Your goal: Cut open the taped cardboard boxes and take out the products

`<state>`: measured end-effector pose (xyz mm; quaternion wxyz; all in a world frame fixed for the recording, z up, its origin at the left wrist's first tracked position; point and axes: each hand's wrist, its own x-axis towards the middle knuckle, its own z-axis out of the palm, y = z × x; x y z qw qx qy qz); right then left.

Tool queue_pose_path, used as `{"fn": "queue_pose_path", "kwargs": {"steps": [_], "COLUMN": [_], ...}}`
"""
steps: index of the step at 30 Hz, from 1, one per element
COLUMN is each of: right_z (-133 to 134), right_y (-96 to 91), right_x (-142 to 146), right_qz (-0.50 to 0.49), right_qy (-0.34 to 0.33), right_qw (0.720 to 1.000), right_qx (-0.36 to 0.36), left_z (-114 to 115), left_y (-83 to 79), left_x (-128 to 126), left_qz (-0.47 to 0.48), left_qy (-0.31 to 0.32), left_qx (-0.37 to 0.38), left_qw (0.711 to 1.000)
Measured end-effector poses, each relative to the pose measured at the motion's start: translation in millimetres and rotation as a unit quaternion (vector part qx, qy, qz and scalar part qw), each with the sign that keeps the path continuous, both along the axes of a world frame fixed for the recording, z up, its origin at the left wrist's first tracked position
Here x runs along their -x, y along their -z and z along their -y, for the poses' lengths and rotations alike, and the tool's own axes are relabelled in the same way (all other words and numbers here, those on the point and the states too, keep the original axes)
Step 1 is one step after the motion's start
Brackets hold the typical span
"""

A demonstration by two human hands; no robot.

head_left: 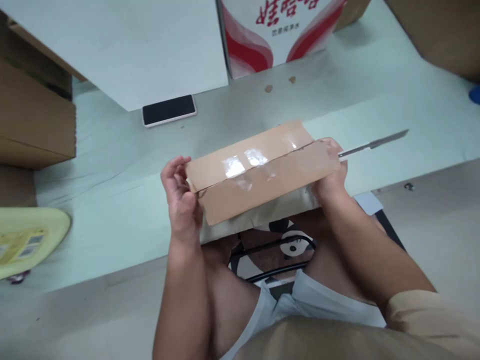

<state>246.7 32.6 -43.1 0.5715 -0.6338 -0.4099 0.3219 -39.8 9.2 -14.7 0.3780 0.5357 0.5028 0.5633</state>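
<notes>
A narrow brown cardboard box [268, 175] is tilted between my two hands above the near edge of the table. Clear shiny tape patches lie along the seam on its upper side. My left hand [182, 200] grips the left end, thumb at the near side and fingers curled at the far corner. At the right end, my right hand [333, 172] is closed around the box. A thin knife-like metal tool [388, 138] sticks out to the right from that hand; the part inside the grip is hidden.
On the pale green table [123, 185], a phone [169, 110] lies by a large white box [150, 45]. Behind stands a red-and-white printed carton [277, 35]. Brown cartons [33, 110] and a yellow-green container [32, 240] are at left. Two small brown scraps [268, 88] lie farther back.
</notes>
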Motion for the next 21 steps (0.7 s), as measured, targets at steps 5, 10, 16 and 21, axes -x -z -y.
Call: {"fn": "queue_pose_path", "kwargs": {"steps": [5, 10, 16, 21], "right_z": [2, -3, 5, 27], "right_y": [0.4, 9.3, -1.8, -55.3], "right_x": [-5, -11, -22, -30], "right_qz": [-0.024, -0.049, -0.076, -0.134], "right_qy": [-0.066, -0.085, -0.052, -0.002], "right_qw": [0.997, 0.995, 0.994, 0.978], "right_qx": [-0.024, -0.016, -0.058, -0.159], "left_z": [-15, -22, -17, -5], "left_y": [2.0, -1.1, -0.8, 0.3], "left_x": [-13, -28, -37, -48], "left_qz": [0.020, 0.050, 0.080, 0.100], "left_qy": [0.006, -0.050, -0.031, -0.026], "left_qx": [-0.044, -0.077, -0.080, -0.069], "left_qw": [0.999, 0.994, 0.993, 0.992]}}
